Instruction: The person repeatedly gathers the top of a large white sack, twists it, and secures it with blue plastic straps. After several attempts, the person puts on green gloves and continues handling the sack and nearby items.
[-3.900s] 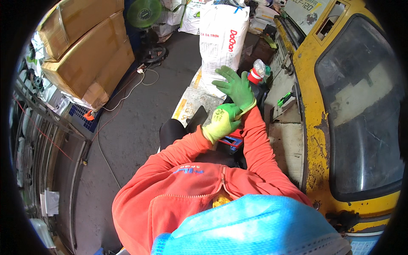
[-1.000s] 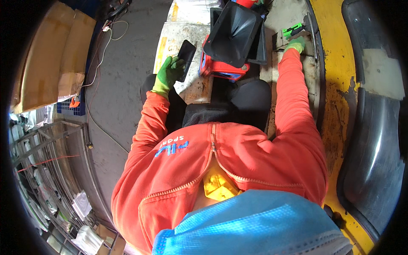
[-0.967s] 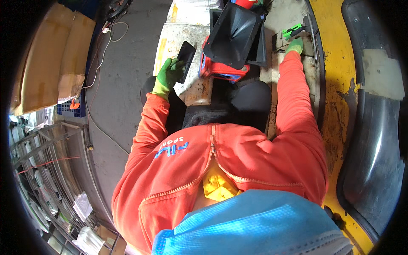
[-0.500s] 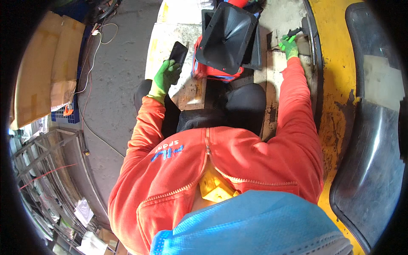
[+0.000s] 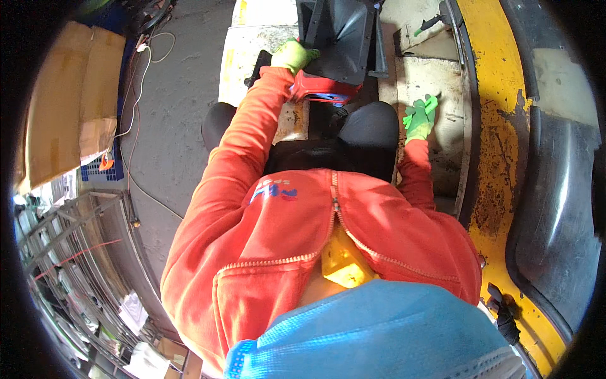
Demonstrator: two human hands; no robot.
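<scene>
My left hand (image 5: 291, 57), in a green glove, is closed on the left edge of a black plastic funnel-shaped part (image 5: 341, 44) with a wide flat rim. Under that part a red and blue thing (image 5: 325, 87) shows in part. Just left of this hand lies a flat black rectangular piece (image 5: 259, 66), partly hidden by the glove. My right hand (image 5: 418, 121), gloved too, is over the pale board on the right, its fingers wrapped round a slim bright green tool (image 5: 432, 103). A dark tip seems to stick out of it; its exact kind is unclear.
A black thing with a green end (image 5: 430, 25) lies at the far right of the board. A yellow metal edge (image 5: 495, 145) and a dark padded seat (image 5: 558, 221) run along the right. Cardboard (image 5: 57, 101), a cable (image 5: 134, 95) and a metal rack (image 5: 76, 234) are at the left.
My left hand has let go of the flat black piece and moved right onto the funnel-shaped part. My right hand has come back toward me, now with the green tool.
</scene>
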